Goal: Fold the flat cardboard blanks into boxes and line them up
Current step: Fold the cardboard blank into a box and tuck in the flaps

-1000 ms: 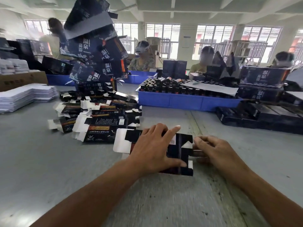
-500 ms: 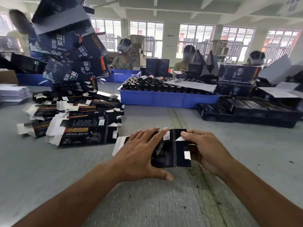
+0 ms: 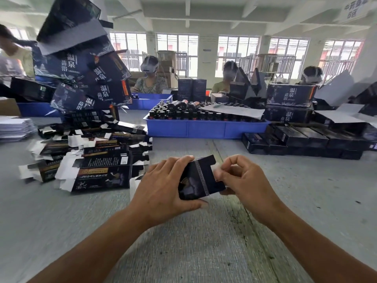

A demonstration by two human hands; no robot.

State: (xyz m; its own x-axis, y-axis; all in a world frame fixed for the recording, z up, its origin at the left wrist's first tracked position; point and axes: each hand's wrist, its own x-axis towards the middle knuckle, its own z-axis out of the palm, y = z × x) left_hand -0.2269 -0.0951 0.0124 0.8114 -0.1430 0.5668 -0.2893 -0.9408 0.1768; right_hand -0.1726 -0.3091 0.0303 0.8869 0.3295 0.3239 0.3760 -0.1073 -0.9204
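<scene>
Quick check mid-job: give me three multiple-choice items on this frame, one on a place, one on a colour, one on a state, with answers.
1. The pile of flat blanks lies where from the hands?
A. left
B. right
C. behind the tray

2. The tray holding bottles is:
A. red
B. blue
C. grey

3. The carton is:
A. flat on the table
B. gripped by both hands
C. untouched

Answers: 1 A, the pile sits left of the left hand. 2 B, its wall is blue. 3 B, left hand and right hand both hold it.
</scene>
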